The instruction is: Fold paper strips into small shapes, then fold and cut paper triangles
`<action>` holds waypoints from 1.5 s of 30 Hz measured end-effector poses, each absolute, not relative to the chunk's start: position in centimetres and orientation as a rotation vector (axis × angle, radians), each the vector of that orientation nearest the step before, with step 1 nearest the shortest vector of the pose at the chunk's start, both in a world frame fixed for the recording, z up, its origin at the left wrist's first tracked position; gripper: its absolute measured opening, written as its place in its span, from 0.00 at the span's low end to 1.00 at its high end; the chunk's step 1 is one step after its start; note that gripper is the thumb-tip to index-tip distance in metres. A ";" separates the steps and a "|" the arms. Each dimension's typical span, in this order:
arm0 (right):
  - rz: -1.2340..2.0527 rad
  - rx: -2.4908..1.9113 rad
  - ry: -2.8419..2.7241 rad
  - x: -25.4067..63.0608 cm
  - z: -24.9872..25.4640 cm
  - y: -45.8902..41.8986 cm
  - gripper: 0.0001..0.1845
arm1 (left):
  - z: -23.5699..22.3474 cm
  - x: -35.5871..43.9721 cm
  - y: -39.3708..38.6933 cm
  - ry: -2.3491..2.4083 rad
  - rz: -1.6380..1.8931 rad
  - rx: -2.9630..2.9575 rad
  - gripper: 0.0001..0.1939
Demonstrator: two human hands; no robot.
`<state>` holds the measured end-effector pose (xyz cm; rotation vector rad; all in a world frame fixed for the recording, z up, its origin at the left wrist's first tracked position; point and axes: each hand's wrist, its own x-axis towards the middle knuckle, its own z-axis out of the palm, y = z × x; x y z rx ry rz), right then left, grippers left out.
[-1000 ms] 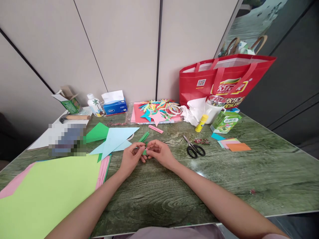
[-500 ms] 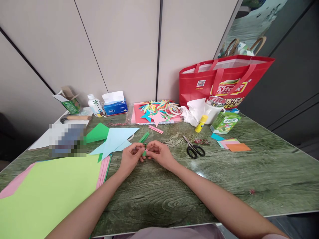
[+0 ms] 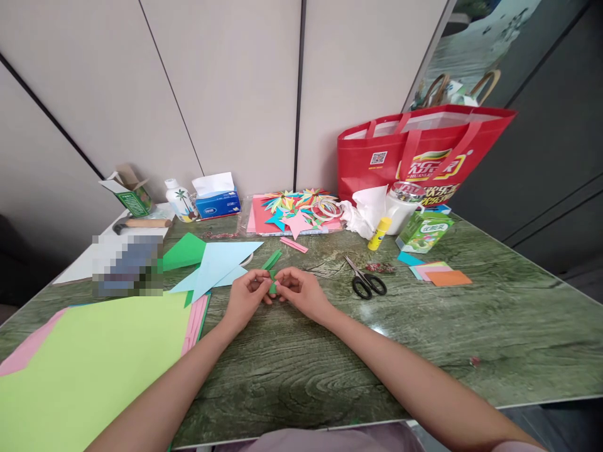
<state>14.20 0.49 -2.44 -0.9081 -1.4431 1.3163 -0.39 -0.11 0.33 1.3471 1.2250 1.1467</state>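
Pinching a small piece of green paper (image 3: 272,288) from either side, the left hand (image 3: 245,298) and right hand (image 3: 304,294) sit close together over the middle of the bench (image 3: 518,326)! Thumbs and fingers are clamped on it (the folds themselves are mostly hidden behind the fingertips). Just beyond lie green strips (image 3: 272,259), then pink strips (image 3: 294,245); black-handled scissors (image 3: 360,274) rest to the right, pale blue paper (image 3: 219,263) to the left.

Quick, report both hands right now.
Left hand: closed, pinching small green paper.
Right hand: closed, pinching the same green paper.
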 end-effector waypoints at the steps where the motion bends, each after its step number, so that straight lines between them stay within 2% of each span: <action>1: 1.300 -0.913 -1.458 14.2 -2.5 0.5 0.11 | 0.3 -0.4 -0.1 1.216 1.138 1.350 0.11; 6: 1.245 -0.921 -1.464 14.2 -2.4 0.4 0.10 | 0.3 -0.4 0.0 1.177 1.124 1.312 0.13; 11: 1.257 -0.882 -1.402 14.2 -2.1 0.3 0.18 | 0.0 -0.5 0.1 1.168 1.132 1.279 0.12; 15: 1.240 -0.875 -1.430 14.2 -2.3 0.4 0.16 | -0.1 -0.5 0.1 1.175 1.169 1.205 0.13; 23: 0.758 -0.924 -1.703 14.6 -2.6 0.3 0.15 | 0.1 -0.2 0.1 1.097 1.118 1.125 0.17; 28: 0.859 -0.973 -1.612 14.4 -2.5 0.4 0.08 | -0.3 -0.5 0.3 1.058 1.181 1.070 0.12; 33: 1.152 -0.972 -1.425 14.4 -2.7 0.8 0.09 | -0.3 -0.5 0.3 1.072 1.183 1.069 0.12; 45: 1.208 -0.984 -1.261 14.4 -2.2 0.8 0.09 | -0.1 -0.3 0.0 1.013 1.104 1.010 0.14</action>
